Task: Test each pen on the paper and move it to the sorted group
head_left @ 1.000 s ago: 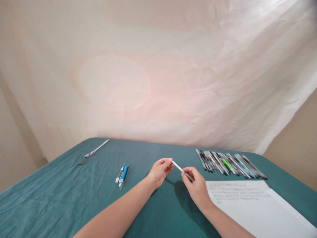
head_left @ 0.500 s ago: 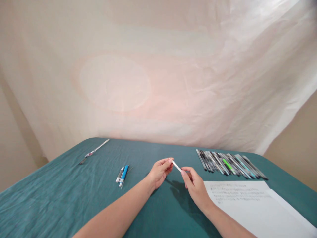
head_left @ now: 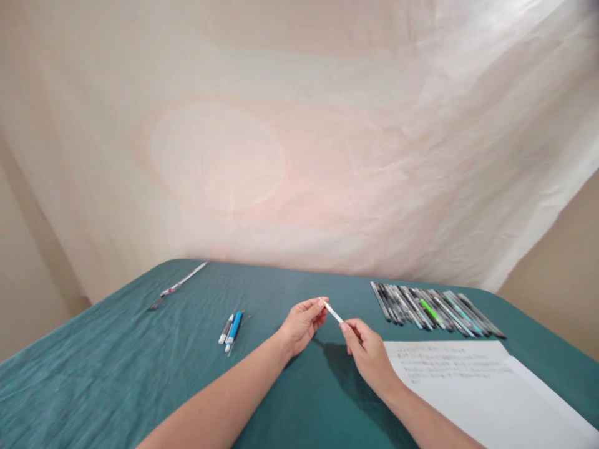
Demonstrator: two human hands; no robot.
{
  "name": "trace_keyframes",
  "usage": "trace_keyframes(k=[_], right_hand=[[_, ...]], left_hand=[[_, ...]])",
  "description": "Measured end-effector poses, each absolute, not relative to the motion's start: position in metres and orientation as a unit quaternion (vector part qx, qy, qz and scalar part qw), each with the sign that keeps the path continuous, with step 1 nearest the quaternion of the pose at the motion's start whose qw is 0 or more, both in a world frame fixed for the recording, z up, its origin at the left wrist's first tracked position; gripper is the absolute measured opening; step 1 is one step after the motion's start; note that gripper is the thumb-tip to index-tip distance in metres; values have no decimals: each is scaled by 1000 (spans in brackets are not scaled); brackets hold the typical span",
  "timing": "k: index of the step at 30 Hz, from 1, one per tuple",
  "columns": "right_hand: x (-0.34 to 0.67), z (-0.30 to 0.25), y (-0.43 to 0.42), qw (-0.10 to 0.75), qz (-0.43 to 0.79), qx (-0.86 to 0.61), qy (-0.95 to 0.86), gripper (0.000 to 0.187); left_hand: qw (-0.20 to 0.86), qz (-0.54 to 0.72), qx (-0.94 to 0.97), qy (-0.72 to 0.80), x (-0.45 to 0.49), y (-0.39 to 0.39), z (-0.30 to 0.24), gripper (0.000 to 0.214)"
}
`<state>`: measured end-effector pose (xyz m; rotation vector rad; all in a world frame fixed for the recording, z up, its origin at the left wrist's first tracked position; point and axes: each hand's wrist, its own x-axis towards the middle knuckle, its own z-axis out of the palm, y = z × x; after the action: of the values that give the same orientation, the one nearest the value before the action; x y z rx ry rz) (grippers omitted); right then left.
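Note:
Both my hands are raised a little above the teal tablecloth and pinch the same thin white pen. My left hand grips its far end with fingertips closed. My right hand is closed round the near end, which its fingers hide. The pen slants from upper left to lower right between them.
A row of several dark pens lies at the back right, one with a green part. A white sheet with printed text lies at the right front. Two pens, one blue, lie left of centre. A long thin pen rests at the far left.
My right hand has slid up along the pen toward my left hand, covering more of it. The left hand has stayed where it was.

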<state>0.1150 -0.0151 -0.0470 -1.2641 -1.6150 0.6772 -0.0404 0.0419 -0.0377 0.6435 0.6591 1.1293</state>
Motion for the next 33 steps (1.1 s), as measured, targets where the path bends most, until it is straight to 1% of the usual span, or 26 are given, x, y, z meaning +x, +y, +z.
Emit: trace_keyframes(k=[3,7,12,19,24,27,33], right_hand=[[115,-49,-14,469,279,-519,-658,31],[114,-51,-12,478,274,-513,-658,25],[113,-52,-12,477,267,-515,-660,23],[116,-53,-10,441,272,-525,-675,29],[115,-56,-10,455,274,-512,-674,23],[115,-55,-10,461,275,-513,-670,22],[115,-50,-12,440,284,-521,-674,29]], left_hand=[[745,517,295,300,-40,42,-39,18],[740,525,295,299,-40,43,-40,17],[738,529,294,298,-40,43,-39,15],[737,528,297,298,-41,45,-41,16],[733,535,294,301,-42,46,-41,17],[731,537,294,301,-42,45,-39,17],[730,540,293,300,-42,44,-38,15]])
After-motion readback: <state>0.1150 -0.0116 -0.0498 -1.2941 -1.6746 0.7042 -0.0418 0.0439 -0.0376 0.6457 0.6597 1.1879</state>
